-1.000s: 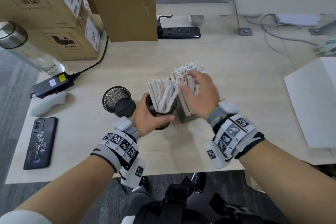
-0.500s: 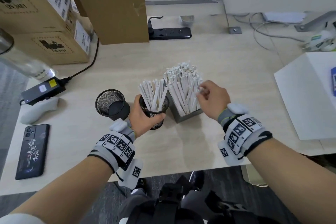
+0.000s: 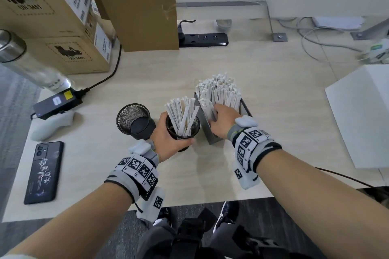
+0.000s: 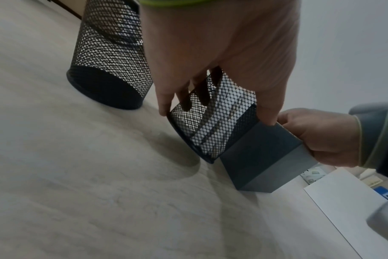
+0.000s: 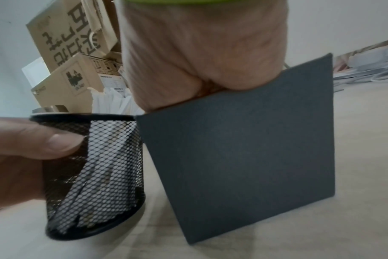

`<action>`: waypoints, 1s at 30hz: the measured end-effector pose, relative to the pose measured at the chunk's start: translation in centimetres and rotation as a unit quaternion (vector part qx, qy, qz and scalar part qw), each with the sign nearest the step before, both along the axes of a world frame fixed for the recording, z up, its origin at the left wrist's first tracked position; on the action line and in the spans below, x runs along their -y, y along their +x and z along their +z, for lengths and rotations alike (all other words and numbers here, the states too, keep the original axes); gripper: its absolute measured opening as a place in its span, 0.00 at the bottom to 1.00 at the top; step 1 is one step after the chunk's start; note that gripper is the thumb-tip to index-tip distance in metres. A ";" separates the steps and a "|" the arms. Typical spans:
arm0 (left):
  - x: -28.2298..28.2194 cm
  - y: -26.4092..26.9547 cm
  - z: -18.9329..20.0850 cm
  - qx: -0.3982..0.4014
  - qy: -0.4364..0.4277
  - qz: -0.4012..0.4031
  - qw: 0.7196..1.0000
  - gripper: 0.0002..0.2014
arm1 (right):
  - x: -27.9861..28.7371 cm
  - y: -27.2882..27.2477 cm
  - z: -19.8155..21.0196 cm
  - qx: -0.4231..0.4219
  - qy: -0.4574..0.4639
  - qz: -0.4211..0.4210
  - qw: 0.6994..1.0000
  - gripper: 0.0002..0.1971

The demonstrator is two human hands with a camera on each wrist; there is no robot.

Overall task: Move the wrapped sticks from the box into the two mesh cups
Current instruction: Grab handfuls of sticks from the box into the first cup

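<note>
From the head view, I see my right hand [image 3: 223, 121] has dropped from the box's right edge, where it was half a second ago, down among the wrapped sticks [image 3: 219, 92] in the grey box [image 3: 212, 135], fingers buried, so I cannot tell if they grip a bundle. I judge another batch is about to be pulled. My left hand [image 3: 168, 139] stays wrapped round the near mesh cup [image 3: 182, 130], partly filled; the empty mesh cup [image 3: 134, 121] sits at its 9 o'clock.

The left wrist view adds what the head misses: the held cup touches the box's lower corner, and appears tipped toward it.

The right wrist view shows only the heel of my hand on the box rim, with sticks visible through the mesh down to the cup's base.
</note>
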State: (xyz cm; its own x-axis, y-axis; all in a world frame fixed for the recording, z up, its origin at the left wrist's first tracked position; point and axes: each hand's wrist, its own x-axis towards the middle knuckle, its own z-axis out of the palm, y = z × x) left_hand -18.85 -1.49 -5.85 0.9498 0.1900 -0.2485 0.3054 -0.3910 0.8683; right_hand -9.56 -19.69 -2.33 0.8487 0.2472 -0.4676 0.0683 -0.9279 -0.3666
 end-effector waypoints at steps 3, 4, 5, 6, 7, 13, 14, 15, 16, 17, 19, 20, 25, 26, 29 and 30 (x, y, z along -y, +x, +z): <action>0.0 -0.1 -0.2 0.003 -0.008 -0.001 1.000 0.42 | -0.1 0.0 -0.2 -0.004 0.005 -0.009 1.000 0.07; -0.1 -0.2 -0.3 0.004 -0.007 0.000 1.000 0.42 | -0.1 -0.1 0.0 -0.001 0.012 -0.013 1.000 0.06; -0.1 -0.2 -0.3 0.003 -0.004 0.000 1.000 0.42 | 0.0 -0.1 -0.1 0.003 0.012 -0.017 1.000 0.05; -0.1 -0.3 -0.3 0.003 -0.002 0.000 1.000 0.43 | -0.1 -0.3 0.2 0.000 0.018 -0.020 1.000 0.06; -0.2 -0.3 -0.3 0.003 0.000 0.000 1.000 0.44 | 0.0 -0.3 0.2 -0.004 0.017 -0.021 1.000 0.09; -0.4 -0.1 0.2 0.003 0.012 -0.007 1.000 0.44 | 0.2 -0.3 0.3 -0.022 0.000 0.006 1.000 0.08; -0.4 0.0 0.4 0.003 0.012 -0.010 1.000 0.44 | 0.1 -0.5 0.7 -0.015 0.004 0.005 1.000 0.13; -0.4 0.0 0.6 0.004 0.012 -0.011 1.000 0.44 | 0.3 -0.4 0.3 -0.001 0.002 -0.011 1.000 0.16; -0.5 0.1 0.8 0.006 0.012 -0.012 1.000 0.43 | 0.6 -0.3 0.3 0.025 0.007 -0.019 0.999 0.19; -0.5 0.1 0.9 0.007 0.013 -0.015 1.000 0.42 | 0.9 -0.1 0.1 0.036 0.009 -0.035 0.999 0.21; -0.6 0.1 1.1 0.009 0.020 -0.021 1.000 0.43 | 1.6 0.2 0.2 0.058 0.019 -0.056 0.997 0.24; -0.7 0.0 1.2 0.011 0.022 -0.022 0.999 0.43 | 2.0 0.4 0.6 0.074 0.032 -0.063 0.995 0.25; -0.8 -0.1 1.4 0.016 0.023 -0.032 0.999 0.44 | 3.3 1.6 3.5 0.145 0.186 -0.182 0.955 0.19; -0.7 -0.1 1.4 0.015 0.021 -0.034 0.999 0.44 | 3.3 1.8 4.1 0.148 0.224 -0.202 0.942 0.18; -0.3 0.0 1.5 0.012 0.018 -0.037 0.999 0.44 | 2.4 1.7 6.3 0.132 0.350 -0.274 0.886 0.17; -0.2 0.0 1.6 0.011 0.018 -0.039 0.999 0.44 | 1.8 1.4 6.9 0.118 0.386 -0.285 0.869 0.17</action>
State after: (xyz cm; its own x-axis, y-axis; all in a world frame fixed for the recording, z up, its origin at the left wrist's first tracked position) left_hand -18.87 -1.32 -4.23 0.9670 0.1239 -0.2226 0.2547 -0.4431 0.8595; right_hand -8.13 -21.47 4.60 0.9860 -0.0826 -0.1448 -0.1638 -0.3193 -0.9334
